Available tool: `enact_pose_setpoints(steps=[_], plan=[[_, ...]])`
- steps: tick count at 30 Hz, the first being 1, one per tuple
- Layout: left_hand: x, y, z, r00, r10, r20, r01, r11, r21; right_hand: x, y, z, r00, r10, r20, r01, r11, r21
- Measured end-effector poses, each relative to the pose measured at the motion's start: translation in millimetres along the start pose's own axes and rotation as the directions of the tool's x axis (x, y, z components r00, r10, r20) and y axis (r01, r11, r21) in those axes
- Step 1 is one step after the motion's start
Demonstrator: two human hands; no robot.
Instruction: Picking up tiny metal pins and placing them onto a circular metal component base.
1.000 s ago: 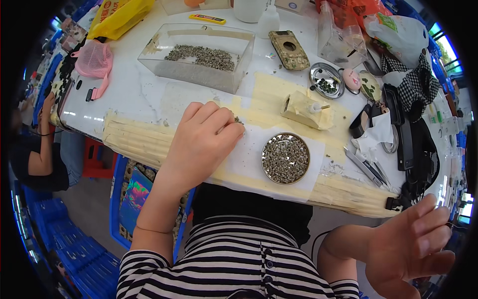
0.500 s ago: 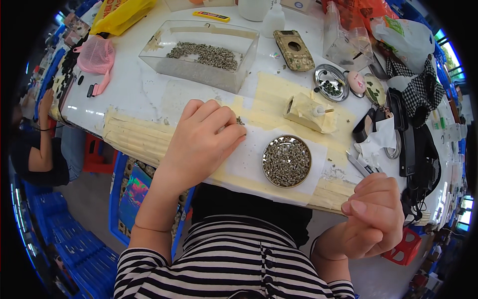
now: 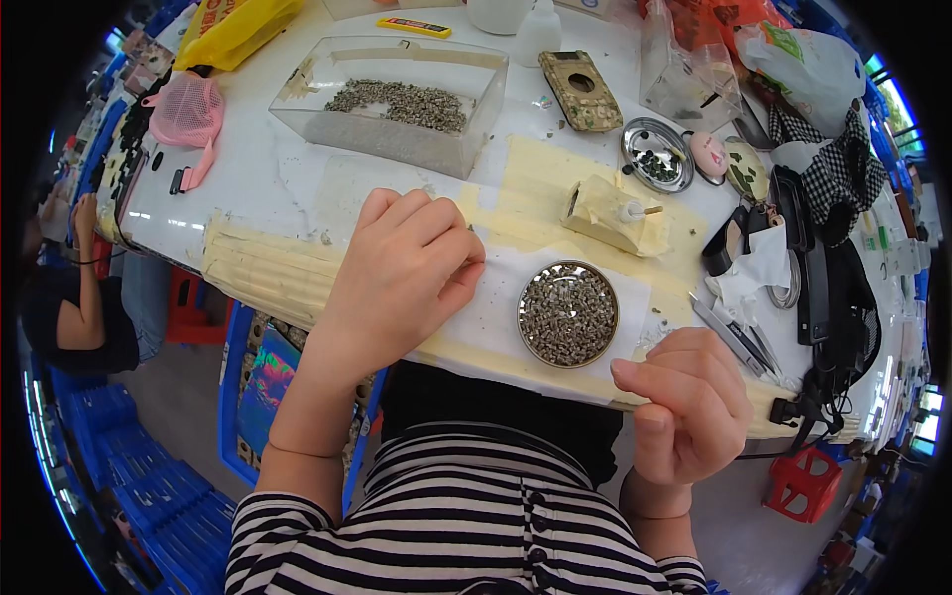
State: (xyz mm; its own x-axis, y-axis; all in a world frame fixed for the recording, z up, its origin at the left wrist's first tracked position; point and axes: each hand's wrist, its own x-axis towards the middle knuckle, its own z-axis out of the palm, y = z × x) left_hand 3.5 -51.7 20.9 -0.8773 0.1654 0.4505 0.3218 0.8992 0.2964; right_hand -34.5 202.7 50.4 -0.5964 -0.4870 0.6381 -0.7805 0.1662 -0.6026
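Observation:
My left hand (image 3: pixel 412 278) rests above the white paper (image 3: pixel 496 297), its fingers curled together in a pinch. Whatever lies between the fingertips, if anything, is hidden. Just right of it stands a round metal dish (image 3: pixel 523 332) filled with small grey-brown metal pieces (image 3: pixel 567 312). My right hand (image 3: pixel 689 402) hovers over the table's front edge, to the right of the dish. Its fingers are bent, with a gap between forefinger and thumb and nothing visible in it. Tweezers (image 3: pixel 729 332) lie on the table beyond this hand.
A clear plastic box (image 3: pixel 397 149) holding similar pieces stands at the far left. Behind the dish are a tape-wrapped block (image 3: pixel 610 218), a camouflage-patterned case (image 3: pixel 580 91) and a round tin (image 3: pixel 654 178) with dark green bits. Pouches, straps and tissue (image 3: pixel 749 273) crowd the right.
My right hand has moved left and slightly up, nearer the dish, uncovering more of the tweezers. My left hand stays in nearly the same place, still pinched.

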Motion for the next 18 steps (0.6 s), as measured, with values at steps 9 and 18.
enact_pose_setpoints(steps=[9,18], plan=[[-6.3,7.2,6.5,0.975,-0.136,-0.177,0.082,0.956,-0.282,-10.1,2.6,11.8,0.997,0.007,0.079,-0.005,0.999,-0.032],[8.7,43.6,10.5,0.926,-0.362,0.104,0.196,0.226,-0.954,1.4,6.0,34.5,0.996,-0.047,-0.075,0.039,0.994,-0.103]])
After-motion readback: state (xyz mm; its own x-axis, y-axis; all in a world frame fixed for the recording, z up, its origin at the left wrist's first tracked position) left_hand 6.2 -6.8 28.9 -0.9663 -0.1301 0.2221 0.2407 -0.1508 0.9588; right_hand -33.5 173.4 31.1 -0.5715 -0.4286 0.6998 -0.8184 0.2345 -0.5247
